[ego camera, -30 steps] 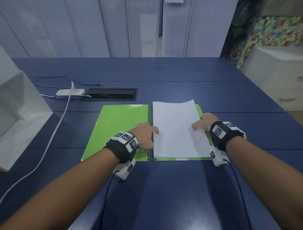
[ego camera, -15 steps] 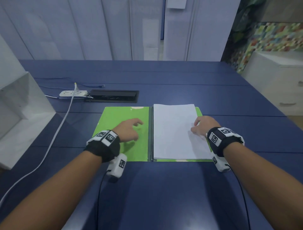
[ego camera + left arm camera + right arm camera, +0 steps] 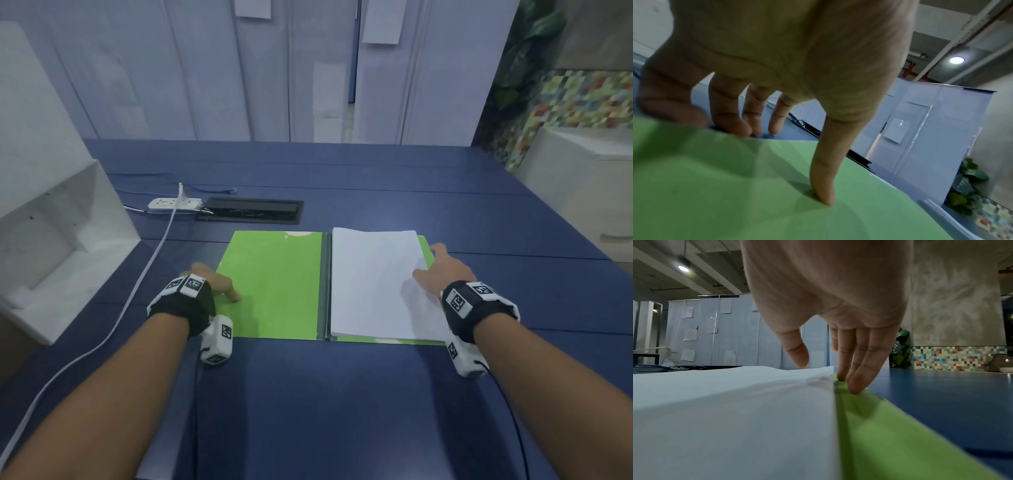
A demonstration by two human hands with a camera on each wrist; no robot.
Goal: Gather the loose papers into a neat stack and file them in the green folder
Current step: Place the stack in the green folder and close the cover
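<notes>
L grip (image 3: pixel 219 282) at green folder (image 3: pixel 274 284) left edge.

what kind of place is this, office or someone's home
Probably an office or meeting room: a large blue table with a black cable hatch, a white power strip, and pale partition panels with papers pinned up.

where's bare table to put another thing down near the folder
Bare blue table between the forearms, below the green folder; more beyond it, right of the cable hatch. Crowded: left side, with power strip, white cable and white box.
</notes>
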